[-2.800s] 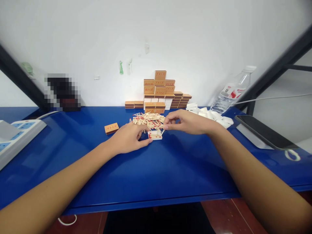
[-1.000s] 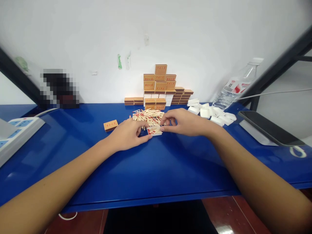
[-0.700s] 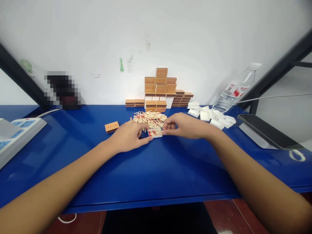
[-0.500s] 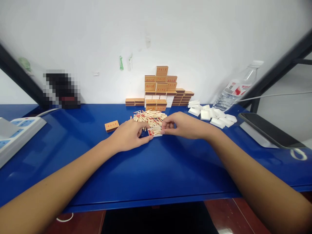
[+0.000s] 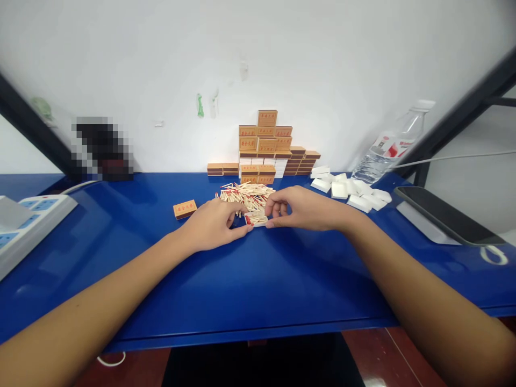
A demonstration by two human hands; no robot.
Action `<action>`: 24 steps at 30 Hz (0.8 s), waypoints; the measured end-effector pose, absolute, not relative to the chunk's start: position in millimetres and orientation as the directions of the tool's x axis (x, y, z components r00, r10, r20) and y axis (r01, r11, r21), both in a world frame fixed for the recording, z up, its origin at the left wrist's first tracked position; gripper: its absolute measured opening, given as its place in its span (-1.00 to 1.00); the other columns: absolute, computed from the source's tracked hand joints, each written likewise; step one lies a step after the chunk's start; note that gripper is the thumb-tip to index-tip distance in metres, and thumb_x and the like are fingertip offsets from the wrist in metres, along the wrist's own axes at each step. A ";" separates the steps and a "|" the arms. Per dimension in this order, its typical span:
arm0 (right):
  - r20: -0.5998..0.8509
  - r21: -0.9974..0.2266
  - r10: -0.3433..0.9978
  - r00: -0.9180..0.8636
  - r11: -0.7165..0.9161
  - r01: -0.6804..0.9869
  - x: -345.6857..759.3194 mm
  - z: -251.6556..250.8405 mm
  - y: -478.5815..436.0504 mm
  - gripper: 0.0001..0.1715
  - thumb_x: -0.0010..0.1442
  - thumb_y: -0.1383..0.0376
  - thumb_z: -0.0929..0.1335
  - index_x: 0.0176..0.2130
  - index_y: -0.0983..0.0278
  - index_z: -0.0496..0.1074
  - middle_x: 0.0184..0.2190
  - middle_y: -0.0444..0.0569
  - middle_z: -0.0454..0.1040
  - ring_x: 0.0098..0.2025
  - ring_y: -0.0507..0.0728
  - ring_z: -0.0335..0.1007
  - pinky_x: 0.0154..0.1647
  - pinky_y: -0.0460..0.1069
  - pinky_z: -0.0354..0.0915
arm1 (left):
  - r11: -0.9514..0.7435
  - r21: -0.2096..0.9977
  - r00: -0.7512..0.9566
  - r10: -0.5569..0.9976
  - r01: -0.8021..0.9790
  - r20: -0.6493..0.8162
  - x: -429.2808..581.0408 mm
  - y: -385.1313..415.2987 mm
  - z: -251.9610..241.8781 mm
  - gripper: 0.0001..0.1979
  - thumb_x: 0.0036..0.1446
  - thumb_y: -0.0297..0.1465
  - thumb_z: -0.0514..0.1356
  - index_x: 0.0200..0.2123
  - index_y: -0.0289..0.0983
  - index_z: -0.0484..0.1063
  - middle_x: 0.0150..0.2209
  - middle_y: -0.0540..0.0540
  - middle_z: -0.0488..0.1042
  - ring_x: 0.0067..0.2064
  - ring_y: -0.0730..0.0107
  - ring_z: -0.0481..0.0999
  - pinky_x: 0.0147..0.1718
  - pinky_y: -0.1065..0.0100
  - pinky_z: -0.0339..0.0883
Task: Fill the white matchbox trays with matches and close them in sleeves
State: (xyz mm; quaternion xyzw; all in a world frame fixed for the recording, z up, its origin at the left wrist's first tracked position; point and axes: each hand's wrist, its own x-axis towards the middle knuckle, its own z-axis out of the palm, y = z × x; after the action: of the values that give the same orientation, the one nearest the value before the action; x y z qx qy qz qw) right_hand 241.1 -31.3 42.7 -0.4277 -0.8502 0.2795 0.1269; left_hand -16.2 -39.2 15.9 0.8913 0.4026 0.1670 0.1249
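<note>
A small white matchbox tray (image 5: 261,224) lies on the blue table between my two hands, with red-tipped matches in it. My left hand (image 5: 215,224) holds the tray's left end, thumb at the near side and fingers at the far side. At the right end, my right hand (image 5: 302,208) has its thumb and curled fingers closed about the tray's edge. Just behind the tray spreads a heap of loose matches (image 5: 245,194), partly hidden by my hands. Left of my left hand sits a closed orange matchbox (image 5: 185,209).
Stacked matchboxes (image 5: 266,144) stand against the wall. White empty trays (image 5: 362,193) lie in a pile at the right, before a leaning water bottle (image 5: 387,148). A phone (image 5: 451,213) rests on a white stand at far right; a power strip (image 5: 48,215) is at far left.
My right hand's fingertips have shifted slightly from over the matches to the tray's right edge. The matches in the tray show more fully. My left hand stays where it was.
</note>
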 end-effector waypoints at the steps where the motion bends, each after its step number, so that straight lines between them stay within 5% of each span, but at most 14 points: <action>1: -0.031 -0.577 0.801 -0.598 0.474 0.665 241.4 42.4 -30.8 -0.75 0.17 0.13 0.51 -0.25 0.25 0.55 -0.38 -0.08 0.57 -0.36 0.08 0.45 -0.34 -0.02 0.30 | -0.645 0.355 0.620 0.760 0.677 0.197 -16.2 -39.1 16.1 -0.68 0.25 -0.16 0.28 -0.08 -0.26 0.60 -0.53 0.05 0.44 -0.52 0.44 0.35 -0.47 0.36 0.07; 13: -0.008 -0.575 0.796 -0.606 0.492 0.653 240.3 36.9 -28.4 -0.89 0.24 0.28 0.42 -0.29 0.26 0.56 -0.40 -0.08 0.58 -0.38 0.06 0.44 -0.35 -0.03 0.27 | -0.650 0.365 0.627 0.754 0.667 0.197 -16.1 -39.3 16.0 -0.71 0.25 -0.17 0.28 -0.11 -0.25 0.58 -0.52 0.06 0.44 -0.52 0.45 0.35 -0.46 0.36 0.08; 24: 0.077 -0.561 0.806 -0.587 0.522 0.643 234.2 42.4 -37.8 -0.64 0.16 0.06 0.51 -0.20 0.26 0.51 -0.35 -0.06 0.54 -0.36 0.08 0.41 -0.35 -0.02 0.24 | -0.650 0.350 0.625 0.755 0.675 0.197 -15.5 -40.4 16.5 -0.71 0.25 -0.18 0.28 -0.12 -0.26 0.59 -0.52 0.05 0.45 -0.52 0.44 0.34 -0.48 0.36 0.04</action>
State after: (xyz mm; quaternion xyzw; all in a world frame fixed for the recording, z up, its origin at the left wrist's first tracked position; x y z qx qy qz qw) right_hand 234.2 -37.8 42.4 -0.4228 -0.8564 0.2455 0.1659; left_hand -15.5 -40.4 16.5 0.8931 0.4002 0.1652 0.1222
